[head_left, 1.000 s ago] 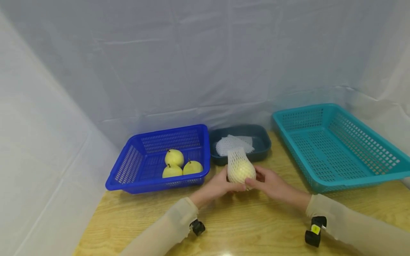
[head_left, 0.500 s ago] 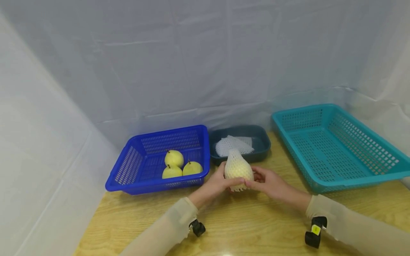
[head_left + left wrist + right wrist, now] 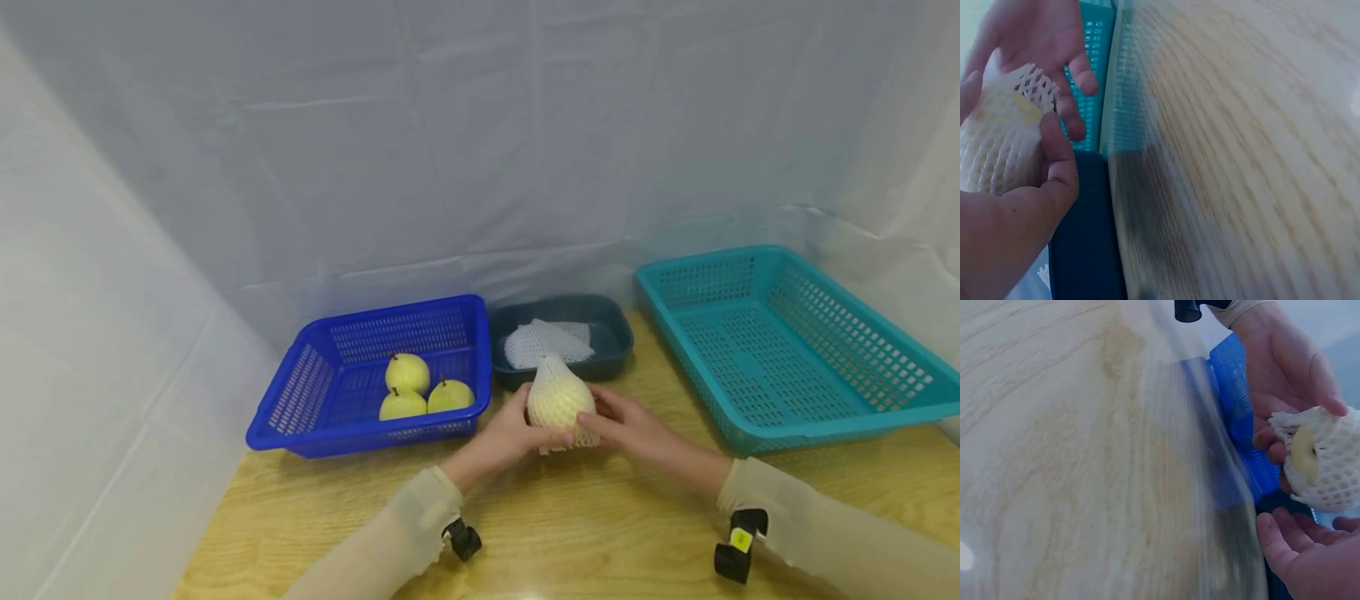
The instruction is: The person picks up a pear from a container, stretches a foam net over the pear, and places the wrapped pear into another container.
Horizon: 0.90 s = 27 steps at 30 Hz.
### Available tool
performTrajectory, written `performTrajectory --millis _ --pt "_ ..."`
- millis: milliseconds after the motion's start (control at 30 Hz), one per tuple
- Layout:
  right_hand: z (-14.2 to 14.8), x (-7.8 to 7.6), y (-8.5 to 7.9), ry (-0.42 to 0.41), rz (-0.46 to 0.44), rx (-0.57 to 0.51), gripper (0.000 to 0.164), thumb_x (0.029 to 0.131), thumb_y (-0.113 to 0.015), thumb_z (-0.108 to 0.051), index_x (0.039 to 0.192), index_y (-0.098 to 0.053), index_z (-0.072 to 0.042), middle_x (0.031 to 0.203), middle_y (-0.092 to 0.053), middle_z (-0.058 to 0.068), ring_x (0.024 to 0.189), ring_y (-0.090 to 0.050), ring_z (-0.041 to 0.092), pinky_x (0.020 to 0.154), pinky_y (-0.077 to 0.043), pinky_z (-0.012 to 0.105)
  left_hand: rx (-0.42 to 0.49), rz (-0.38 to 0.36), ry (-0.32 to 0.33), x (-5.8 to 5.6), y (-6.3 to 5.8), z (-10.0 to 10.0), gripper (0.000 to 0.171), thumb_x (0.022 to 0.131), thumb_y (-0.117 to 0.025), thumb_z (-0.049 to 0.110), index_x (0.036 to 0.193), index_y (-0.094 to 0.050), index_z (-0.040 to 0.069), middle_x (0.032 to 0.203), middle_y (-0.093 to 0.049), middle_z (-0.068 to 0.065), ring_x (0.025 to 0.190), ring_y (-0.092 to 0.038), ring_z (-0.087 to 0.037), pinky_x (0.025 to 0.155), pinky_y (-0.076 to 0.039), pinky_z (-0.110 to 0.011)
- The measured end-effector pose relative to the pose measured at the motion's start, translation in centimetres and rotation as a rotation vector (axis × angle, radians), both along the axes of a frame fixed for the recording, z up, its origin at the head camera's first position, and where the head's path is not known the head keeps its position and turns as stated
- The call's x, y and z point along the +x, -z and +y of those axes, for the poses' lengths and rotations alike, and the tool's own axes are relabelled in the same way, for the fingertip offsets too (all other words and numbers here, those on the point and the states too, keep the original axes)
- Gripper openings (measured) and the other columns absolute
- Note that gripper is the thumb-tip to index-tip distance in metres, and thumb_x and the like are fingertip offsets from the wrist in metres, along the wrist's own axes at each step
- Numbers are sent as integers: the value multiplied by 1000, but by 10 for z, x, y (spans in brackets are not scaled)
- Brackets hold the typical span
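A pale yellow pear (image 3: 1305, 453) sits inside a white foam net sleeve (image 3: 559, 402), which tapers to a closed-looking tip at the top in the head view. My left hand (image 3: 507, 433) grips the sleeved pear from the left, thumb across its lower front. From the right, my right hand (image 3: 630, 425) touches the net with its thumb. Its other fingers (image 3: 1087, 81) reach loosely past the net, as the left wrist view shows. At the net's loose lower edge, a bare patch of the pear shows in both wrist views.
A blue basket (image 3: 367, 433) on the left holds three bare pears (image 3: 408, 372). Behind the hands, a dark green tray (image 3: 618, 333) contains more white foam nets (image 3: 536, 342). A teal basket (image 3: 750, 350) stands on the right of the wooden table (image 3: 585, 533).
The net's wide top has narrowed to a point, and its lower edge has come down around the pear's bottom. My right thumb has shifted slightly away from the left thumb.
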State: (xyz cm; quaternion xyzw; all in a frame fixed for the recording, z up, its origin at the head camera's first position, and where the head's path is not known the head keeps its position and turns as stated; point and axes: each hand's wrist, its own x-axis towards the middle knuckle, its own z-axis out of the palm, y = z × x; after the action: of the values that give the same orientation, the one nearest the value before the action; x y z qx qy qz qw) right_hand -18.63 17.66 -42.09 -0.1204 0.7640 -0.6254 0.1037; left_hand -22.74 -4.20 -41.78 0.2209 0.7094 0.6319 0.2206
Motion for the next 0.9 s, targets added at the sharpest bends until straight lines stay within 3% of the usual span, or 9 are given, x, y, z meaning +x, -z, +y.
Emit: performTrajectory --millis 133,333,633,900 --pt "-2 0 -5 -2 -32 -41 72 105 -53 -28 161 -14 -4 154 -36 32 130 -53 37 95 -55 39 -14 0 -6 2 0 2 83 82 -83 11 149 -33 5 123 -59 -14 100 -62 -19 77 -55 -30" --pt "-5 2 -8 18 -13 2 81 101 -62 -27 161 -13 -4 147 -44 32 132 -51 39 98 -54 39 -40 -9 -64 2 -2 3 85 83 -81 8 152 -32 5 121 -61 -18 101 -63 -20 80 -56 -30" --pt "-1 2 -7 28 -45 -22 79 102 -60 -28 159 -14 -1 146 -45 33 131 -53 37 98 -54 41 -69 31 -2 8 -4 5 67 87 -79 13 144 -45 2 118 -64 -13 99 -65 -19 80 -59 -36" --pt "-1 2 -9 31 -57 -48 75 103 -57 -28 159 -14 -1 149 -41 34 132 -51 38 100 -53 40 -75 51 4 11 -5 5 57 87 -78 9 136 -51 3 108 -68 -12 86 -67 -16 73 -59 -33"
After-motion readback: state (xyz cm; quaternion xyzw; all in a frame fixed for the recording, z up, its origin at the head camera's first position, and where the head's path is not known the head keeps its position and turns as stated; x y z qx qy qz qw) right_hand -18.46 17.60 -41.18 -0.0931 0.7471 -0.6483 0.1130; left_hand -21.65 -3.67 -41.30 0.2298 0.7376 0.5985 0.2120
